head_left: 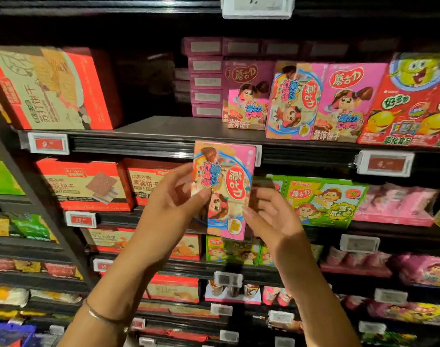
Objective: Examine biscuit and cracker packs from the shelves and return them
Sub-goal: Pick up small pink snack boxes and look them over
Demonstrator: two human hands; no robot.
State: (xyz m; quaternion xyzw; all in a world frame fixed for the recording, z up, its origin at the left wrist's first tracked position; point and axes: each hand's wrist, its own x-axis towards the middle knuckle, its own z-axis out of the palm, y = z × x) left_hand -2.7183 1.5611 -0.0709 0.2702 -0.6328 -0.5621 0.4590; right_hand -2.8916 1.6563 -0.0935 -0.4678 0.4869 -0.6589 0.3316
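- pink box (229,181), upright, print turned sideways, reads 蘑古力; held in front of the shelves.
- left hand (174,204) pinches its left edge, thumb on the front.
- right hand (271,216): thumb tip at lower right edge, fingers blurred, can't tell if gripping.
- shelf (139,144) behind: price tag (49,144) "9.", matching boxes (294,101) with 装饰饼干.

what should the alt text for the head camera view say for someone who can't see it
Two bare hands hold a pink biscuit box before dark shop shelves: the left hand grips its left edge, the right hand its lower right edge. Matching pink boxes stand higher up, to the right.
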